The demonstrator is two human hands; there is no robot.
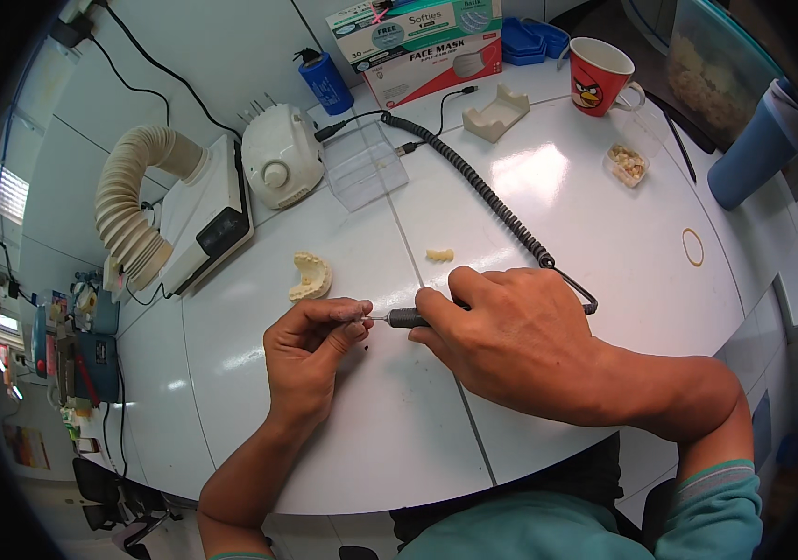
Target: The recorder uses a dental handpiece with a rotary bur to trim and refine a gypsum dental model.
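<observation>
My right hand (529,327) is wrapped round a dark rotary handpiece (405,318), which points left. A thin metal bur (377,318) sticks out of its nose. My left hand (305,364) is closed in a pinch, thumb and fingertips around the bur's far end; dust whitens the fingertips and they hide that end. Just beyond my left hand lies a cream dental model (310,276), horseshoe shaped with teeth. A short row of yellowish artificial teeth (439,255) rests on the white table (380,429), beyond the handpiece.
A coiled black cord (483,177) runs to a white control unit (279,157). Left of it stands a dust extractor with a ribbed hose (128,201). Further back are a clear tray (366,173), mask boxes (427,56), a red mug (597,79) and a blue bottle (754,149).
</observation>
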